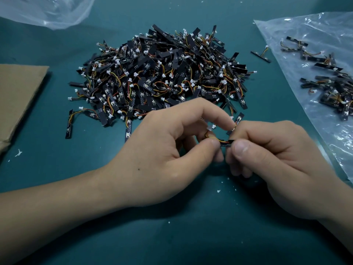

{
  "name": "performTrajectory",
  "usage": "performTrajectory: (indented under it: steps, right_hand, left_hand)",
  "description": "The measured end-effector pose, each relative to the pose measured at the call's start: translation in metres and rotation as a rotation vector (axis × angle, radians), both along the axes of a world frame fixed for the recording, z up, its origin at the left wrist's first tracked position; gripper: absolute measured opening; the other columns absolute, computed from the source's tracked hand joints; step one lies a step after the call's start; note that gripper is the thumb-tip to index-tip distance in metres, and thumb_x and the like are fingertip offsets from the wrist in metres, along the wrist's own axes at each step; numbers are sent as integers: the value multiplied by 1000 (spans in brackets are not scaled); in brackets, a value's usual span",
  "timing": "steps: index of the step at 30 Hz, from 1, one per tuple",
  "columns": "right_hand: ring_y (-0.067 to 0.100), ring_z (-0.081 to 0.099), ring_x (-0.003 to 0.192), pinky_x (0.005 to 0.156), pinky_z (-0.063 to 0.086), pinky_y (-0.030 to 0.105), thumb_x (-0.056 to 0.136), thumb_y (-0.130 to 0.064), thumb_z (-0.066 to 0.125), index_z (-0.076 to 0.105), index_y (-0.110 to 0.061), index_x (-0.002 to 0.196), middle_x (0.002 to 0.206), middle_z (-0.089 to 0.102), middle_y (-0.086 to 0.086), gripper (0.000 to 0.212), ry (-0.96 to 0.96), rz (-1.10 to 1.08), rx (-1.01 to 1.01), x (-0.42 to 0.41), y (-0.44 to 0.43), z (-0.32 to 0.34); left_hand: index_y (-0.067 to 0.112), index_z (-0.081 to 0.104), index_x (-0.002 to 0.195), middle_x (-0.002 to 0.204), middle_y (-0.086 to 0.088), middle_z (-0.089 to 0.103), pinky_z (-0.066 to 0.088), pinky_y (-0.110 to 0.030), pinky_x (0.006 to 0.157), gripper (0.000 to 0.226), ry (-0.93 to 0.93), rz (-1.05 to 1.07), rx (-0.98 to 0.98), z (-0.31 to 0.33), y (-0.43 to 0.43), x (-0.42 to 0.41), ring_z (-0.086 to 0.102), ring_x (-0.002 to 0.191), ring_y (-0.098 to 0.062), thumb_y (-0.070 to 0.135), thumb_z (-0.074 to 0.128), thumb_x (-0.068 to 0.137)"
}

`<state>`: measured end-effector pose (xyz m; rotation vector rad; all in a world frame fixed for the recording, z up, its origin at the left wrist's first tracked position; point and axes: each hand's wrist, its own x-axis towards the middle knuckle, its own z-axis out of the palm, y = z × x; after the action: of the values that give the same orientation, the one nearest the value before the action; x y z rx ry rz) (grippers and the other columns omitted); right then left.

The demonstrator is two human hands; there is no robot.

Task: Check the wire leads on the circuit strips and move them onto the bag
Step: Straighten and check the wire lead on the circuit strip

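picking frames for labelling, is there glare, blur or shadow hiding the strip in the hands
Head view: glare streaks on the plastic bag; soft shadow beneath the left hand and right hand; the held circuit strip is mostly covered by fingers; the pile of circuit strips reads clearly.

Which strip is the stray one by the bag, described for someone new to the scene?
Start at the big pile of circuit strips mid-table, then look right toward the clear bag holding strips. The stray strip lies alone on the green mat between them, outside both.
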<state>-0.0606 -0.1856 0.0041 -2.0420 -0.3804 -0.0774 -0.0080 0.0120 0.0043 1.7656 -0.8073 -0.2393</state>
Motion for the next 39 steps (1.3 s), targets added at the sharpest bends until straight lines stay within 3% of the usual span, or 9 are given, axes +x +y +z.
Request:
performTrajectory:
  steps: [3, 7, 11, 19, 25, 30, 39]
  right_hand:
    - [19, 57, 55, 52, 45, 35, 92, -30, 52, 63, -28, 76, 60, 61, -6, 20, 25, 15, 0, 0, -2, 1]
    - [20, 57, 55, 53, 44, 37, 89, -32, 52, 62, -28, 73, 60, 61, -5, 19, 38, -7, -40, 1, -2, 0]
    - [26, 53, 54, 53, 41, 44, 87, -34, 53, 62, -19, 71, 59, 57, 8, 25, 61, -23, -27, 1, -2, -2]
    - [29, 53, 52, 49, 40, 44, 83, -33, 55, 66, -15, 64, 56, 57, 10, 29, 74, -25, -9, 1, -3, -3]
    - [25, 50, 51, 51, 39, 42, 86, -34, 55, 65, -18, 65, 54, 52, 8, 29, 18, -18, -101, 2, -2, -2]
    - [24, 48, 50, 49, 38, 41, 88, -33, 54, 64, -21, 67, 54, 51, 6, 26, -1, -19, -117, 0, -2, -3]
    - [23, 51, 50, 49, 40, 39, 91, -30, 56, 63, -44, 73, 56, 54, 4, 24, -58, 24, -125, 1, -2, -1]
  left_hand:
    - [22, 64, 108, 78, 4, 74, 50, -21, 58, 23, -28, 20, 5, 0, 0, 0, 64, 62, -17, 5, 62, 92]
    - [19, 65, 107, 77, 3, 74, 52, -25, 57, 21, -7, 24, 2, 0, -1, -1, 65, 62, -18, 4, 63, 91]
    - [19, 65, 106, 75, 5, 72, 48, -19, 57, 22, -21, 6, 43, 1, 0, -2, 64, 60, -14, 5, 63, 90]
    - [19, 66, 98, 76, 5, 73, 50, -27, 55, 20, 2, -14, 75, 2, 1, -2, 65, 61, -21, 4, 63, 86]
    - [22, 67, 86, 72, 1, 73, 49, -28, 50, 15, 30, 34, 83, -1, 0, -1, 61, 53, -19, 7, 64, 84]
    - [21, 66, 88, 71, -2, 71, 48, -33, 48, 16, 45, 16, 61, 1, 0, -1, 61, 55, -24, 7, 62, 84]
    - [21, 64, 83, 73, 1, 74, 49, -37, 46, 17, 124, 7, 20, -1, -2, -1, 61, 53, -25, 4, 62, 83]
